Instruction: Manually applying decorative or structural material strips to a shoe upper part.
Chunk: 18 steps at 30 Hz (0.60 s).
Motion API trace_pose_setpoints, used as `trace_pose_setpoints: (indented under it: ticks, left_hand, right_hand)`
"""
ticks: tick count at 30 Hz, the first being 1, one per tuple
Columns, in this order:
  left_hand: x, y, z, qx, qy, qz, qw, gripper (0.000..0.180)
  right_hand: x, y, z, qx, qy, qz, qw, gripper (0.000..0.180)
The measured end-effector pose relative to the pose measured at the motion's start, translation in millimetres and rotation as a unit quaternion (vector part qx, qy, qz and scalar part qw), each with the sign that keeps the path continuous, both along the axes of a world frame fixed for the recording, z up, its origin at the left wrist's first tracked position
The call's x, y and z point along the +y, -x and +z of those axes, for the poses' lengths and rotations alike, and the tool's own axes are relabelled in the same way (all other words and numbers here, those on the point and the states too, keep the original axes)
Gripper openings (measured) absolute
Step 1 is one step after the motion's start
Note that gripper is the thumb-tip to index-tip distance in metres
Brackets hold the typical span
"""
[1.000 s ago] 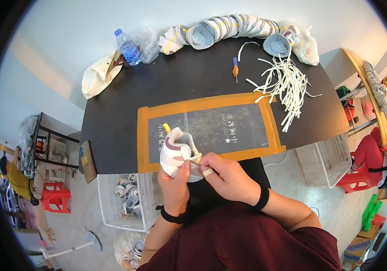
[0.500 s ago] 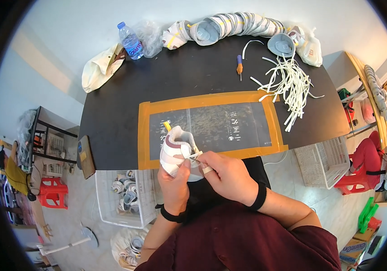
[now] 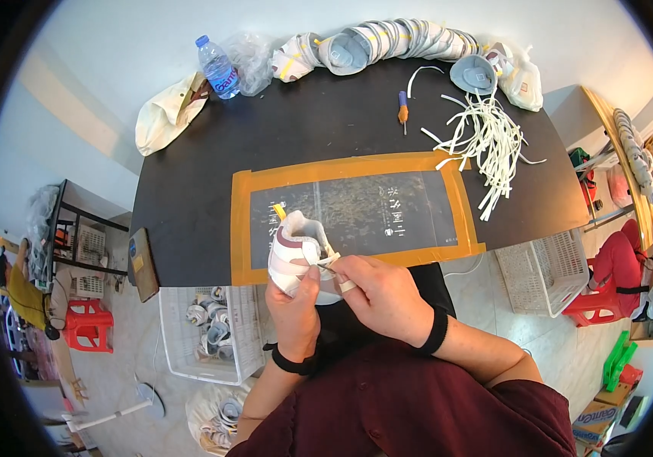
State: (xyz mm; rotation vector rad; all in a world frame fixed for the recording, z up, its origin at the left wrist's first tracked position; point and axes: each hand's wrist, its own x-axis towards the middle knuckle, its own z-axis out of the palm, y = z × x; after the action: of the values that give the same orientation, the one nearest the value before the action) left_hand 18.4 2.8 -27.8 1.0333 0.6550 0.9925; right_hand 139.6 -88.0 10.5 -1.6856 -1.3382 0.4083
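A white, pink and mauve shoe upper (image 3: 291, 257) with a grey lining and a yellow heel tab is held over the table's near edge. My left hand (image 3: 296, 313) is closed round its lower side, the thumb pressed near the lace holes. My right hand (image 3: 389, 295) is closed in a pinch at the upper's opening, gripping a thin pointed tool (image 3: 327, 268) whose dark tip reaches the lacing edge; the fingers hide its handle. A pale band (image 3: 348, 286) shows on a right-hand finger. A short bit of white lace (image 3: 332, 259) lies at the lace holes.
Taped sheet (image 3: 349, 217) covers the near part of the black table (image 3: 189, 190). White laces (image 3: 490, 145), a screwdriver-like tool (image 3: 403, 109), stacked shoe uppers (image 3: 402, 42), a water bottle (image 3: 218, 68) lie farther back. Below stand a crate of uppers (image 3: 250, 335) and another crate (image 3: 543, 274).
Both hands stay at the shoe upper with nearly the same grip. The whole view has shifted very slightly; nothing was let go.
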Motion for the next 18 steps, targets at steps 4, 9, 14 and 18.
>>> trace_pose_setpoints:
  ticks: [4, 9, 14, 18]
  left_hand:
    - [-1, -1, 1, -0.002, -0.007, 0.001, 1.000, 0.031]
    - [-1, 1, 1, 0.020, -0.031, -0.011, 0.999, 0.027]
    - [0, -3, -2, 0.038, -0.066, -0.009, 0.997, 0.028]
    - [2, -8, -3, 0.017, -0.048, -0.001, 0.999, 0.026]
  right_hand:
    - [1, 1, 0, -0.029, -0.003, -0.003, 1.000, 0.014]
    - [2, -1, 4, -0.066, 0.029, -0.003, 0.997, 0.013]
    - [10, -5, 8, -0.095, 0.036, -0.017, 0.995, 0.010]
    - [17, -11, 16, -0.130, 0.068, 0.011, 0.989, 0.010]
